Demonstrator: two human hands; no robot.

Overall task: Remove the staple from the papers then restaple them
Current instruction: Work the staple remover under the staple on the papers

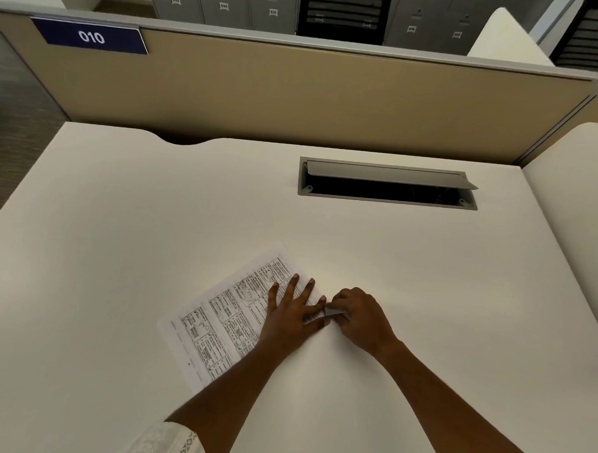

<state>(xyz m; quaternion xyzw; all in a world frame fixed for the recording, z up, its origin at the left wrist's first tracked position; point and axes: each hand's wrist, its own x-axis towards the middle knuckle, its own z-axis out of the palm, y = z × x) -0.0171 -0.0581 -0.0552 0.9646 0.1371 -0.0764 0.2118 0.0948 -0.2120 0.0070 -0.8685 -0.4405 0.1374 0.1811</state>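
A: Where are the papers (pixel 218 322) found?

B: They are laid flat on the white bench (pixel 119 218), slightly toward seven o'clock of its middle, turned at an angle so that one corner is aimed toward twelve o'clock and another toward six. Printed tables and boxes are seen on the top sheet; the text is too small to be read.

A: How is the left hand (pixel 292 313) placed?

B: It is spread flat, palm down, on the three o'clock part of the papers, with the fingers extended toward twelve o'clock. Nothing is grasped by it; the sheets are only pressed down.

A: And the right hand (pixel 358 318)?

B: It is set just at three o'clock of the left hand, touching it near the forefinger. Its fingers are curled and pinched around a small grey object (pixel 335 311) at the edge of the papers. Whether that object is a staple remover or a folded corner cannot be told. The staple itself cannot be made out.

A: What else is seen on the bench?

B: A grey cable hatch (pixel 388 184) is sunk into the surface toward one o'clock, with its lid raised and a dark opening beneath. A tan partition (pixel 313 97) is stood along the far edge at twelve o'clock, and a blue plate marked 010 (pixel 91 36) is fixed at eleven o'clock. Grey numbered lockers (pixel 225 4) are visible beyond the partition. A patterned white sleeve (pixel 168 443) is seen at six o'clock on the left arm.
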